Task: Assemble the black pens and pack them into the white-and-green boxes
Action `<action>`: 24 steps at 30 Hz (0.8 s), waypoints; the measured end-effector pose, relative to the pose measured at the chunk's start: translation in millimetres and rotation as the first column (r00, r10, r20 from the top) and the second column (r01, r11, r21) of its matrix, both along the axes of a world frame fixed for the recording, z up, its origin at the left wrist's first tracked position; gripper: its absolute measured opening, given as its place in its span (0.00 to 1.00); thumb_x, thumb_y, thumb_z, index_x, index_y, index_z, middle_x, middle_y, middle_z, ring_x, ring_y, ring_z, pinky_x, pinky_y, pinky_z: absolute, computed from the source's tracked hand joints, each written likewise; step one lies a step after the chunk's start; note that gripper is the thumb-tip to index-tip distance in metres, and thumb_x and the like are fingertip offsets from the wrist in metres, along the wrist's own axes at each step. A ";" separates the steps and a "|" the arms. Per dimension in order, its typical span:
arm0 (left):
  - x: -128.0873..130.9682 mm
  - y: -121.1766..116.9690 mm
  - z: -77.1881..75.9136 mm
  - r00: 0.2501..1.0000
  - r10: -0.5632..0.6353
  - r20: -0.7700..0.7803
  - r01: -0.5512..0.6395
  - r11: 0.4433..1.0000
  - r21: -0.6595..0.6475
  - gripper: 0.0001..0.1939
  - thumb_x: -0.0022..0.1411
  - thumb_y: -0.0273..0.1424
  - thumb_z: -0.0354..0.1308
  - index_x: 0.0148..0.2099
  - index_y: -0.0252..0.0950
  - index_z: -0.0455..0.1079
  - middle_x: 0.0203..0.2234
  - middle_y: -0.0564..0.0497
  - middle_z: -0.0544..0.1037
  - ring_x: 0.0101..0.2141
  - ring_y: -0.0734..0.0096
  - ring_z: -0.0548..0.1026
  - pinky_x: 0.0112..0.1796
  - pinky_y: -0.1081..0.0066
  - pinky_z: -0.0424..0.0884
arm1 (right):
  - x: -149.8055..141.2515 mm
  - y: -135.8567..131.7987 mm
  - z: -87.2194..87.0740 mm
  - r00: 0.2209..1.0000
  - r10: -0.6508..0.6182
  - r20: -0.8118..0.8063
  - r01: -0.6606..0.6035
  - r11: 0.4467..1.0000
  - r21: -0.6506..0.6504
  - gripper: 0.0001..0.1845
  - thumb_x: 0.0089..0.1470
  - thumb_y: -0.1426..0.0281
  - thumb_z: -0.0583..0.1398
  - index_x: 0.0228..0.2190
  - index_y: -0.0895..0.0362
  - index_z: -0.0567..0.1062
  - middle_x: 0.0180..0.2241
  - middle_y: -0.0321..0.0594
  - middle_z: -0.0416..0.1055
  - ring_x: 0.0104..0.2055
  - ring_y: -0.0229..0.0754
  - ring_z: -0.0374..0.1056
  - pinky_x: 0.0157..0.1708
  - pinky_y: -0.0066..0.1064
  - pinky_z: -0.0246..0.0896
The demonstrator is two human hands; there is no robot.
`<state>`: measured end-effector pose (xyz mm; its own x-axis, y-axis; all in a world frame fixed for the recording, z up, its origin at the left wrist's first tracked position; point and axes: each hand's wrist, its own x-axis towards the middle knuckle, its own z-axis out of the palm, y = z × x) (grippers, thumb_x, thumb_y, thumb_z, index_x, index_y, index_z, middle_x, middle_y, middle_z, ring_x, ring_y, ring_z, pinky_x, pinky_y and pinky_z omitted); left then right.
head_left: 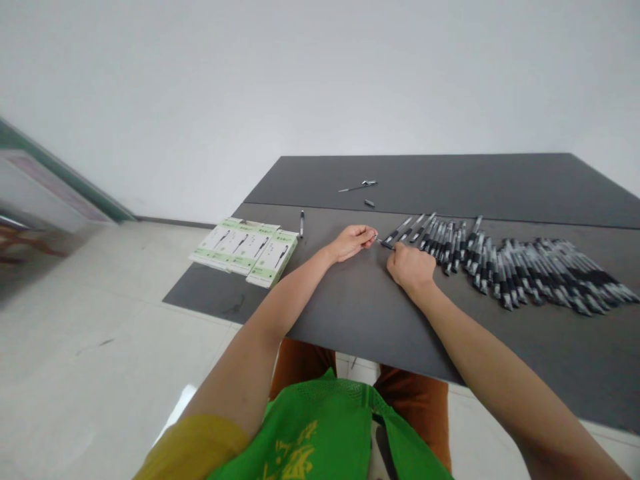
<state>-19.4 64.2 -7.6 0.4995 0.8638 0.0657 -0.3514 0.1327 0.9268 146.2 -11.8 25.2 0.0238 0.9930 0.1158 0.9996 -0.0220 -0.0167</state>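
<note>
My right hand [411,265] is closed around a pen [387,245] with a black grip, its end pointing left. My left hand [353,243] pinches a small shiny piece at that end, apparently the pen's tip; the fingers partly hide it. Both hands meet just above the dark table. Beyond them lie a thin pen refill [353,189] with small pieces by it and a dark pen cap [369,203]. Right of my right hand, many clear pens with black grips [525,270] lie side by side in a long row.
On the table's left end rest several green-and-white pen boxes [273,259], partly overlapping. One pen [301,224] lies alone beside them. The dark table [350,307] stands against a white wall, with its near edge at my lap.
</note>
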 end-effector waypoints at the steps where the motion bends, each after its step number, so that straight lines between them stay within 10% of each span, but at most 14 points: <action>1: -0.1 0.2 0.0 1.000 0.006 -0.013 -0.006 1.000 0.009 0.20 0.50 0.40 0.71 0.34 0.29 0.70 0.26 0.54 0.70 0.27 0.81 0.65 0.31 0.74 0.56 | 0.5 -0.5 0.2 1.000 -0.003 0.000 0.003 1.000 0.000 0.20 0.61 0.68 0.47 0.39 0.61 0.77 0.34 0.55 0.78 0.39 0.55 0.77 0.39 0.39 0.68; 17: -3.2 1.8 -0.4 0.994 0.009 -0.113 -0.004 0.999 0.038 0.25 0.43 0.44 0.73 0.34 0.29 0.71 0.25 0.54 0.73 0.27 0.82 0.67 0.33 0.74 0.60 | -2.9 -8.8 3.4 0.999 -0.042 -0.033 0.042 0.999 0.007 0.18 0.59 0.69 0.49 0.36 0.62 0.77 0.32 0.57 0.78 0.38 0.56 0.77 0.37 0.40 0.70; 24: 2.4 -1.3 -8.1 0.956 0.107 -0.275 -0.032 0.965 0.261 0.17 0.50 0.34 0.70 0.37 0.29 0.70 0.26 0.53 0.74 0.27 0.80 0.70 0.33 0.72 0.66 | -2.2 -7.1 3.8 0.993 -0.111 -0.039 0.109 0.992 -0.056 0.18 0.58 0.69 0.50 0.38 0.63 0.78 0.34 0.59 0.78 0.39 0.57 0.77 0.38 0.43 0.70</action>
